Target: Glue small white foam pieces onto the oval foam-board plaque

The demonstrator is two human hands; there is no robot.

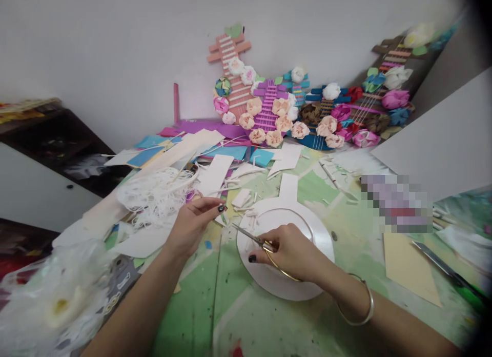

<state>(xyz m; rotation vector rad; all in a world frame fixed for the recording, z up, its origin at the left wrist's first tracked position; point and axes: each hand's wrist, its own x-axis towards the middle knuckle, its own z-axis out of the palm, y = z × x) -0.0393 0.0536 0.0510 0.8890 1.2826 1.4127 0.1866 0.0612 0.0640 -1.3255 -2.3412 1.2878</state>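
My right hand (294,252) is closed on a small pair of scissors (248,235) with gold-coloured handles, its blades pointing left. To the left, my left hand (190,223) pinches a small white piece (223,219) between thumb and finger, just off the scissor tips; its exact shape is hard to make out. Under my right hand lies a round white cardboard shape (284,291) with a short straight neck (288,187) at its far side. Several short white sticks (250,218) lie on its left edge.
Tangled white string (157,195) and paper scraps cover the table's left. Guitar-like paper decorations with flowers (269,105) lean on the wall. Large scissors (446,270) and a cream card (409,267) lie right. A plastic bag (57,295) sits front left.
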